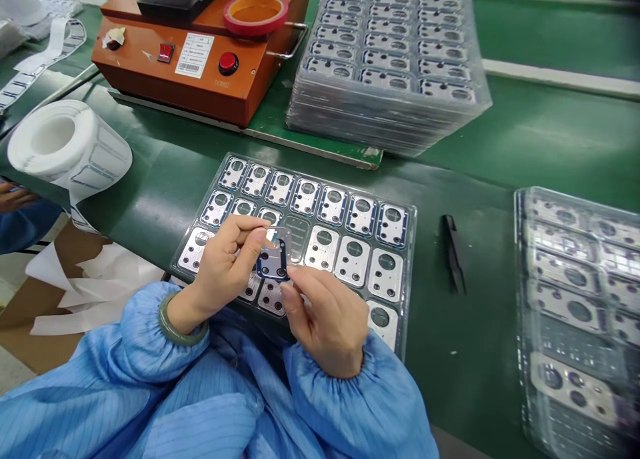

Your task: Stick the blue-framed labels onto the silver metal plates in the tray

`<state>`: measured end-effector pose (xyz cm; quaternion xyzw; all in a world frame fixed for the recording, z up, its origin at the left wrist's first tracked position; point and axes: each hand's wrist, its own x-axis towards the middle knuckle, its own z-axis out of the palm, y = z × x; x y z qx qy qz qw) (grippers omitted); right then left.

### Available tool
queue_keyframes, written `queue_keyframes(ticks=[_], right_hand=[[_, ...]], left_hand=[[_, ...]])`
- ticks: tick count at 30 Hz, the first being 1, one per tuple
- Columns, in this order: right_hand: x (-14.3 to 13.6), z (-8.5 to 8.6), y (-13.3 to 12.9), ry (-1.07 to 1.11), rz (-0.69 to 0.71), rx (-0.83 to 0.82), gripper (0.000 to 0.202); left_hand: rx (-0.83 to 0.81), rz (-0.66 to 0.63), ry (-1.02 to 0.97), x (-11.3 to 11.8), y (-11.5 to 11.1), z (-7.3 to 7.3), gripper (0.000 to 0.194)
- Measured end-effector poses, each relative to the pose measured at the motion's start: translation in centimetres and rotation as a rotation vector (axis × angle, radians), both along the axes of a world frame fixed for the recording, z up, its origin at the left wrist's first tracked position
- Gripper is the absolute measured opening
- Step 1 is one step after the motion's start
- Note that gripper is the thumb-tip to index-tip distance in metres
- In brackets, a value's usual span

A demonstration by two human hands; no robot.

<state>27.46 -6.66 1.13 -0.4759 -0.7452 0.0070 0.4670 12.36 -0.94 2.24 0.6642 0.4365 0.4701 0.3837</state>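
Between both hands, above the tray, is a small rectangular metal plate (273, 264) with blue edging and small round holes. My left hand (225, 262) pinches its upper left part between thumb and fingers. At its lower right edge, the thumb and forefinger of my right hand (330, 315) are closed on the same plate. Under my hands lies a clear plastic tray (411, 245) with rows of similar silver plates. Those in the two far rows show blue edging. A vacant pocket (296, 235) shows just beyond the held plate. My hands hide part of the nearer rows.
Black tweezers (454, 253) lie right of the tray, near stacked trays (523, 259). A taller tray stack (380, 112) stands behind. An orange machine (170, 85) carries a red tape roll (256, 15). At left are a label roll (70, 139) and another person's hand (15, 197).
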Motion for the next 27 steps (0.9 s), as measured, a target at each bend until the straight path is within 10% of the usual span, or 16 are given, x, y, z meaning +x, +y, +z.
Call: queue_keyframes(ticks=[11,27], right_hand=[[-0.1,-0.4,-0.4,-0.092,-0.158,0.058,0.028],[-0.1,1.5,-0.3,0.438,0.110,-0.602,0.022]], left_hand=[[-0.177,-0.092,0.151,-0.6,-0.3,1.6,0.013],[-0.136,-0.088,0.088,-0.2,-0.5,1.0,0.014]])
